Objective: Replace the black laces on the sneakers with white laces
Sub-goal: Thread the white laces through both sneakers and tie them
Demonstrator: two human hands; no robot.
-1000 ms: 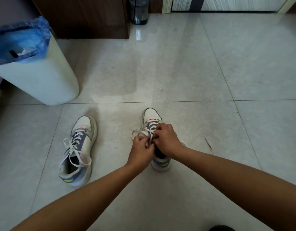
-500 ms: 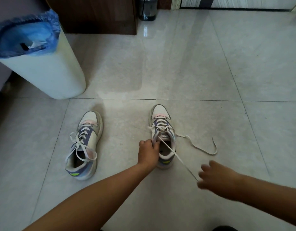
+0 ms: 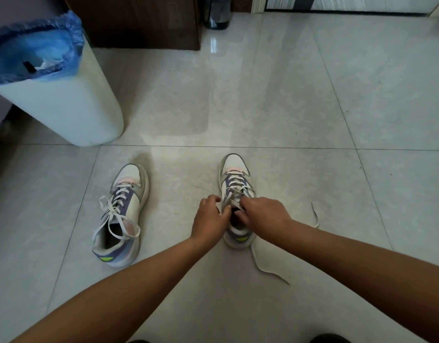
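Sneakers: the right sneaker (image 3: 235,184) stands on the tiled floor (image 3: 287,107), white lace (image 3: 234,185) crossed through its lower eyelets, loose ends trailing beside and behind it. The left hand (image 3: 208,219) and right hand (image 3: 261,214) meet at its top eyelets, fingers curled, apparently pinching the lace. The left sneaker (image 3: 124,214), well apart, looks fully laced in white and tied. Judging by this, only the last eyelets and a knot remain. No black laces are in sight.
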